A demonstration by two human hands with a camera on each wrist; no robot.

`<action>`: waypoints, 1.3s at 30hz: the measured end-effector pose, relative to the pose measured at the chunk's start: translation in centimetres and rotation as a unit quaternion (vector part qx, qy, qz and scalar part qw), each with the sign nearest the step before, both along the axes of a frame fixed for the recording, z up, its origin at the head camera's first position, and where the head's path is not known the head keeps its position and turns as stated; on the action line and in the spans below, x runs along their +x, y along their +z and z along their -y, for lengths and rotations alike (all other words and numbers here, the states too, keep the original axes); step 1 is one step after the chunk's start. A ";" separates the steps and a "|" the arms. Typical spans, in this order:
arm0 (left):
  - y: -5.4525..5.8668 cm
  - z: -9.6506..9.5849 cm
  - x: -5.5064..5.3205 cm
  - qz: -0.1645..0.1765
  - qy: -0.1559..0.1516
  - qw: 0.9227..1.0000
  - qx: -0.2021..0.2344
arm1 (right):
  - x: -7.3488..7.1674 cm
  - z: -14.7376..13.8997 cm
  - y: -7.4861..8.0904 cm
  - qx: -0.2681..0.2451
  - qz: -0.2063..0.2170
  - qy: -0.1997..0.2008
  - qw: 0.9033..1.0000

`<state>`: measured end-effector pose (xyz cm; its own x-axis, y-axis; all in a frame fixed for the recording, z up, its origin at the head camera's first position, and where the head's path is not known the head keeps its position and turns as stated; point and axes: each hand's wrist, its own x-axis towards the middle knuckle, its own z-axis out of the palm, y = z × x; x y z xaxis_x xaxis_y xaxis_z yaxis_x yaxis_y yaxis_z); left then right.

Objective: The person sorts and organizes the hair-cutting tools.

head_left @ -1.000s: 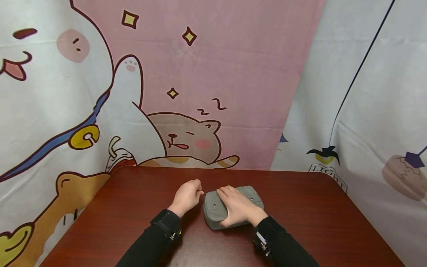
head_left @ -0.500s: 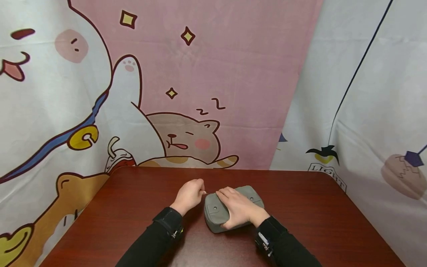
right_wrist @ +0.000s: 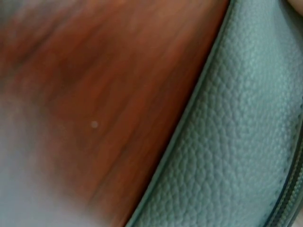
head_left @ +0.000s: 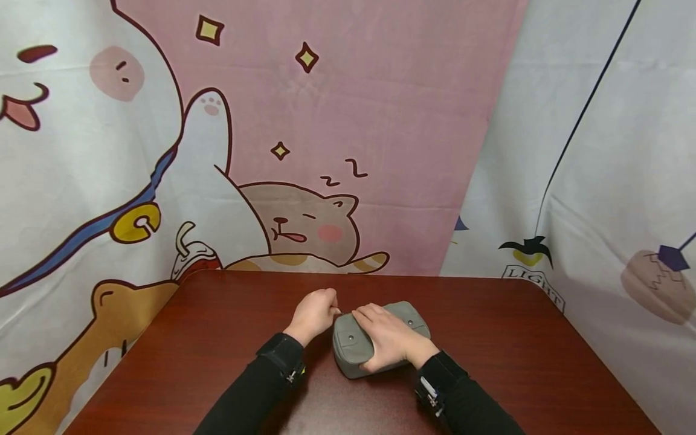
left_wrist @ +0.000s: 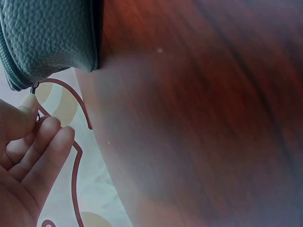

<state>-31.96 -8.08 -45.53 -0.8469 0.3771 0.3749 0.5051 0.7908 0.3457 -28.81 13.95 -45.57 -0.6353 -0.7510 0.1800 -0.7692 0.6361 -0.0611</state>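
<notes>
A grey-green pebbled leather zip pouch [head_left: 350, 350] lies on the table, with snap studs on its top. My right hand [head_left: 388, 338] holds it from above, thumb on the near side and fingers across the top. At the pouch's left end, my left hand [head_left: 312, 317] pinches the zipper pull [left_wrist: 34, 88]. In the left wrist view, the left hand's thumb and forefinger [left_wrist: 21, 118] meet on that pull, just off the pouch's corner. The right wrist view shows the pouch's side and a stretch of its zipper [right_wrist: 286, 194]; the right hand is mostly out of that view.
The reddish-brown wooden table [head_left: 505, 350] has rounded far corners. Behind it hangs a cartoon-printed cloth [head_left: 413, 133], close to the table's far edge. Both wrists wear black bands with small devices [head_left: 429, 393].
My left hand has shifted slightly right, nearer the pouch's left end, still pinching the pull. The right hand and pouch have hardly moved.
</notes>
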 end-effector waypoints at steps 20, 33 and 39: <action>0.2 -0.1 -0.9 0.025 -0.021 0.999 0.007 | -0.1 0.2 -0.1 0.001 0.000 -0.002 1.000; 1.1 0.8 -0.4 0.071 0.010 0.997 -0.031 | 0.0 0.1 -0.2 0.001 0.001 -0.011 1.000; 1.3 2.0 0.3 0.068 0.008 0.997 -0.020 | 0.2 0.3 0.0 -0.001 0.010 -0.026 1.000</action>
